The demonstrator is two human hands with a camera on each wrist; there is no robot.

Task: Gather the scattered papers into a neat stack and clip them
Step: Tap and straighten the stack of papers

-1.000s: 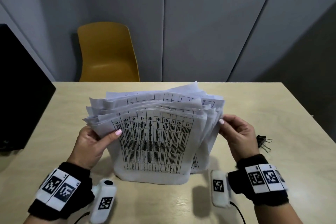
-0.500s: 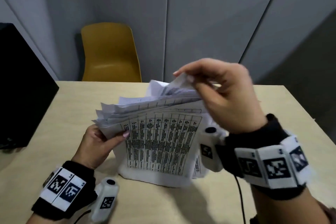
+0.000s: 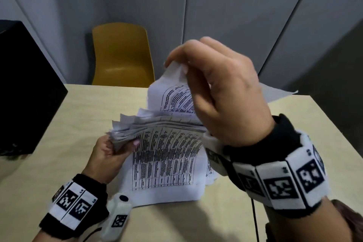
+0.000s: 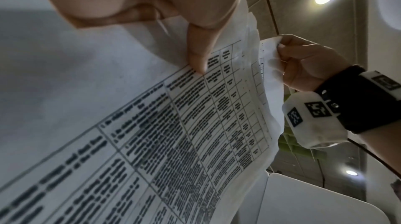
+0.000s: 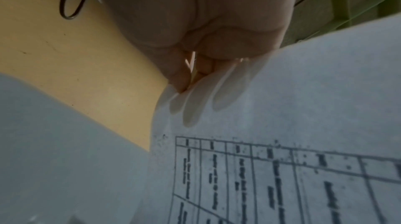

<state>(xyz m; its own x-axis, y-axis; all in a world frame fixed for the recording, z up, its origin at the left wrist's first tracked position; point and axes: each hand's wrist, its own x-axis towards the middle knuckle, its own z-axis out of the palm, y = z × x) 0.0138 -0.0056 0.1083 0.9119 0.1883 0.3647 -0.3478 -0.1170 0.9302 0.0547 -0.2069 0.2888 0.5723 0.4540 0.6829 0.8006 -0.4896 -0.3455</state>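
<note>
Papers (image 3: 165,155) stand on their lower edge on the table (image 3: 314,135), printed tables facing the camera. Left hand (image 3: 106,153) grips the fanned left edge, thumb in front, fingers behind. Right hand (image 3: 218,92) is raised above the bundle, pinching the top corner of one sheet (image 3: 172,94) — fingers show through it in the right wrist view.

Handling: light, limp, slippery sheet on sheet; the bundle bows and the top edges are uneven. Likely best held at both side edges and tapped on the table to square it; a single corner pinch risks creasing.

Room: open table to the right and near side. Black box (image 3: 25,88) left, chair (image 3: 121,55) beyond the far edge. A clip's wire loop (image 5: 71,4) shows in the right wrist view only.
</note>
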